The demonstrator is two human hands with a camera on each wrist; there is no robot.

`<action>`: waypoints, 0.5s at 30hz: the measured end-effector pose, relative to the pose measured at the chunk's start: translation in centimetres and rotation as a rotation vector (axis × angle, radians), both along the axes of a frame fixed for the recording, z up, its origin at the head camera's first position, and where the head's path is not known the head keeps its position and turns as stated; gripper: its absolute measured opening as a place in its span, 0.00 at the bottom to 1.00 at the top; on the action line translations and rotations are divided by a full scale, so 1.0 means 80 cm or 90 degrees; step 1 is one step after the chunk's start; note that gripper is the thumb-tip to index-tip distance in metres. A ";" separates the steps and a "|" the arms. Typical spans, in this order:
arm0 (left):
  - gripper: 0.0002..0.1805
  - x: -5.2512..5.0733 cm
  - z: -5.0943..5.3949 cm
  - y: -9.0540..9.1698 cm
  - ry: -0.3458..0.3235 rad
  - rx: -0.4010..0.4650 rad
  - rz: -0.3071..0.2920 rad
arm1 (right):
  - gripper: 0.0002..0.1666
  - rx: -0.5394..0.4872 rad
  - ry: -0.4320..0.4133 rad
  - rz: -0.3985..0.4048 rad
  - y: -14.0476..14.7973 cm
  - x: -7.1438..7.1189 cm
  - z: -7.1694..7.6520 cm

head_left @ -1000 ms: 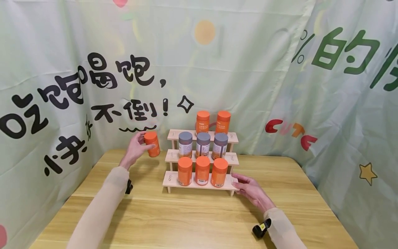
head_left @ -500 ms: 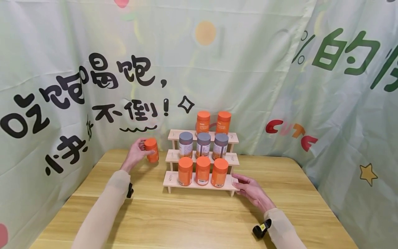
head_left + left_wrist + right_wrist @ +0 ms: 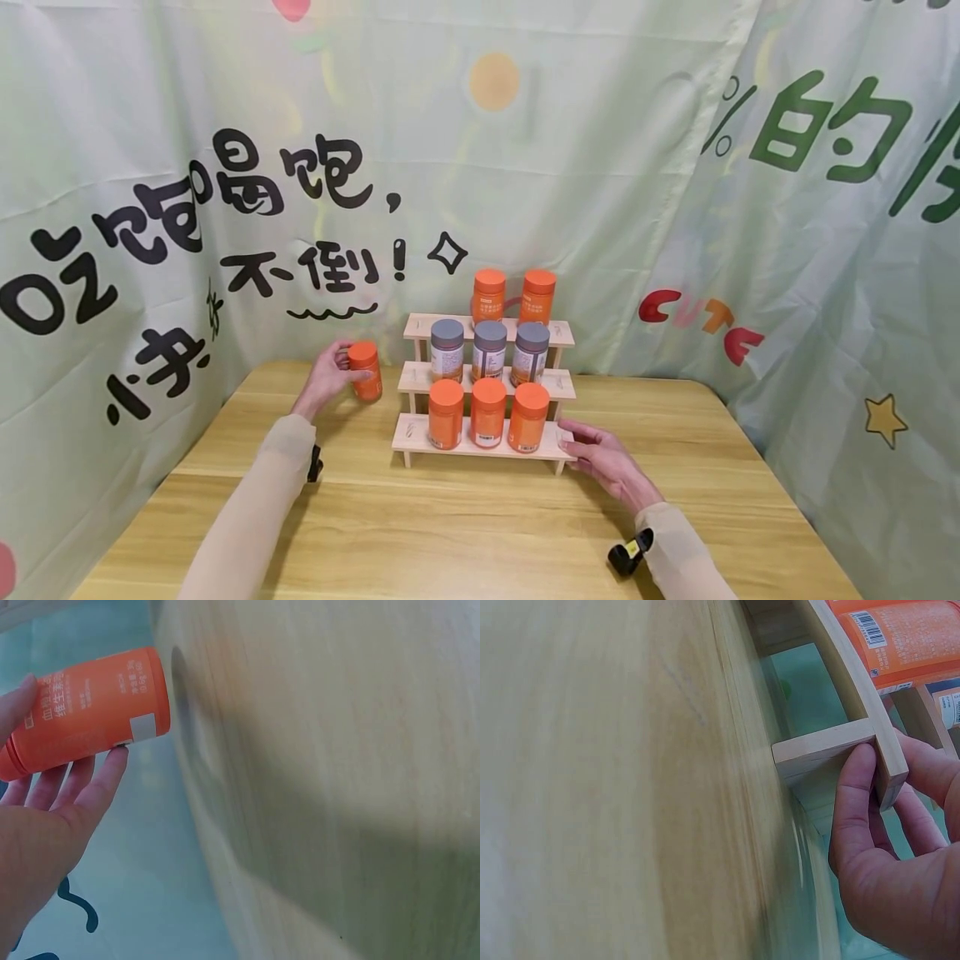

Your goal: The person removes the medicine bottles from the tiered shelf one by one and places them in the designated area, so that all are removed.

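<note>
In the left hand (image 3: pixel 327 377) is a capped jar (image 3: pixel 96 709)

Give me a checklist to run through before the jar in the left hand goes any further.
1. Left hand grips the held jar: ok, thumb and fingers on either side.
2. Held jar roughly upright, lid on top: ok.
3. Held jar's base resting on the table: cannot tell; it is at least very near.
4. Right hand steadying the rack: ok, it pinches the right end of the lowest shelf.
5. Racked jars upright: ok, three orange jars lowest, three grey-lidded jars midway, two orange jars on top.
</note>
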State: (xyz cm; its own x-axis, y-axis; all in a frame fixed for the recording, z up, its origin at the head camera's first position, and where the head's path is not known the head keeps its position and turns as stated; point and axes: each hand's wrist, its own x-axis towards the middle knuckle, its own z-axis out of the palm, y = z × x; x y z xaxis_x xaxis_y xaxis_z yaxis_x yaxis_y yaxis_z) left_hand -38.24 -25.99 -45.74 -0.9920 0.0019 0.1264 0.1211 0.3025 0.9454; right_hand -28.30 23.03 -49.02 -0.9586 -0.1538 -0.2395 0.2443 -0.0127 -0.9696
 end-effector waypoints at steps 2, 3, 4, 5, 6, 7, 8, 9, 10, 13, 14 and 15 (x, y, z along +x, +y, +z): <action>0.41 -0.001 -0.001 0.000 -0.001 -0.002 0.001 | 0.34 0.000 0.000 0.000 0.000 0.000 0.000; 0.41 -0.002 -0.002 0.001 -0.003 -0.001 0.003 | 0.34 -0.002 0.000 -0.002 0.000 0.000 0.000; 0.41 -0.002 -0.002 0.002 -0.007 -0.002 0.005 | 0.34 -0.003 0.000 -0.003 0.000 0.001 0.000; 0.42 -0.002 -0.002 0.003 -0.009 -0.002 0.004 | 0.34 -0.004 0.002 -0.001 0.000 0.001 0.000; 0.42 -0.002 -0.002 0.004 -0.015 0.000 0.003 | 0.34 -0.006 0.004 0.001 0.000 0.001 0.001; 0.42 -0.002 -0.002 0.005 -0.019 0.003 0.004 | 0.34 -0.009 0.005 0.001 0.000 0.002 0.001; 0.43 -0.002 -0.002 0.006 -0.024 0.006 0.004 | 0.34 -0.012 0.007 0.002 0.000 0.002 0.001; 0.44 -0.002 -0.003 0.007 -0.028 0.011 0.003 | 0.35 -0.014 0.009 0.004 -0.001 0.003 0.001; 0.45 -0.001 -0.003 0.007 -0.030 0.012 0.000 | 0.35 -0.015 0.010 0.006 -0.001 0.003 0.002; 0.46 -0.001 -0.005 0.008 -0.037 0.016 -0.001 | 0.35 -0.018 0.012 0.009 -0.002 0.005 0.003; 0.47 -0.001 -0.006 0.009 -0.037 0.016 -0.002 | 0.35 -0.018 0.012 0.009 -0.002 0.005 0.004; 0.47 -0.001 -0.007 0.009 -0.037 0.014 -0.005 | 0.35 -0.016 0.012 0.011 -0.002 0.005 0.005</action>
State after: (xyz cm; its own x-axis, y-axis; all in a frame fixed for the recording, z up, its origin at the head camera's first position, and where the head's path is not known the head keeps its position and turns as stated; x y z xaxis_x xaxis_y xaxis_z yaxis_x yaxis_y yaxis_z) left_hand -38.31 -25.25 -46.29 -0.9976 0.0077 0.0688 0.0682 0.2812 0.9572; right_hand -27.88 22.86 -48.66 -0.9602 -0.1755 -0.2172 0.2263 -0.0334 -0.9735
